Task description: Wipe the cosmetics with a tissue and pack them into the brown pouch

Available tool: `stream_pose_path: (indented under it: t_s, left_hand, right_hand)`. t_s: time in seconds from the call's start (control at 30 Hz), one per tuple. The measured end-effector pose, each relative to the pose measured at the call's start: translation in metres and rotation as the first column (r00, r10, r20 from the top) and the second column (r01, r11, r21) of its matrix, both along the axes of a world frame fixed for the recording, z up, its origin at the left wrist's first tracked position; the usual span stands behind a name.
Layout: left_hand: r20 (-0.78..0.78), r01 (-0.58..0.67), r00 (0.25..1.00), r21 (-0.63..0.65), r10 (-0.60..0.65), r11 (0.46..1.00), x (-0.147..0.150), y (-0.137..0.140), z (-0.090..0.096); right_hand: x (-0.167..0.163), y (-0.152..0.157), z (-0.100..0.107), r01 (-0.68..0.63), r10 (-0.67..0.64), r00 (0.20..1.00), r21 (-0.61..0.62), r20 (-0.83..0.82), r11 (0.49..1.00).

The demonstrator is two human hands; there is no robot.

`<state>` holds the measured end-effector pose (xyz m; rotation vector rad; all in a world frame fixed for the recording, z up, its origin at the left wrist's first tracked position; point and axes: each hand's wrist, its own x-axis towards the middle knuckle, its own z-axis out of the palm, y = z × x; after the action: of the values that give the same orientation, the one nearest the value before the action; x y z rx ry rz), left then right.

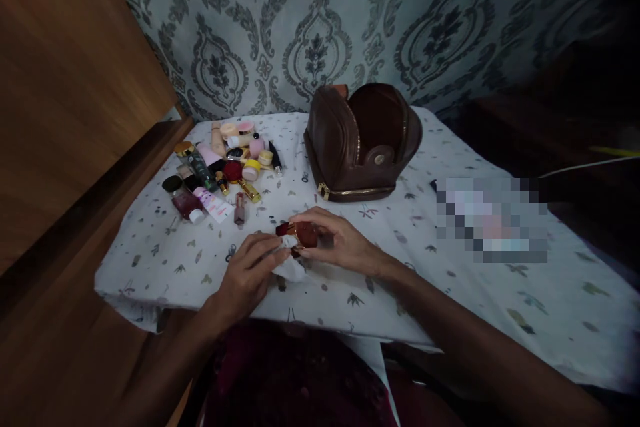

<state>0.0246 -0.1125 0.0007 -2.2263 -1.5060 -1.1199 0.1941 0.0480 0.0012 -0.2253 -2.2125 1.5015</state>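
Over the front of the table, my right hand [345, 243] grips a small amber-red glass bottle [307, 235] with gold-coloured trim, possibly perfume. My left hand [253, 270] pinches a white tissue [290, 269] and presses it against the bottle's left end. Part of the bottle is hidden by the fingers and the tissue. Just beyond my left hand stands a small reddish-brown tube [239, 209], perhaps a lipstick. A brown leather cosmetic bag [340, 147] sits behind my right hand, its zipped top gaping.
Several cosmetics crowd the table's back left, among them a dark-lidded jar [181, 197], a white-and-purple tube [213, 203] and a yellow-lidded jar [251, 170]. A blurred-out flat object [493, 220] lies at right. A wooden panel [75, 47] borders the left; patterned wallpaper [315, 47] rises behind.
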Motion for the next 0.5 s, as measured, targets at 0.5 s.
stream_pose_path:
  t_s: [0.5]
  left_hand:
    - [0.080, 0.058, 0.995, -0.073, -0.052, 0.996, 0.004, 0.010, 0.006]
  right_hand:
    - [0.003, 0.009, -0.002, -0.063, 0.068, 0.998, -0.349, 0.004, 0.935]
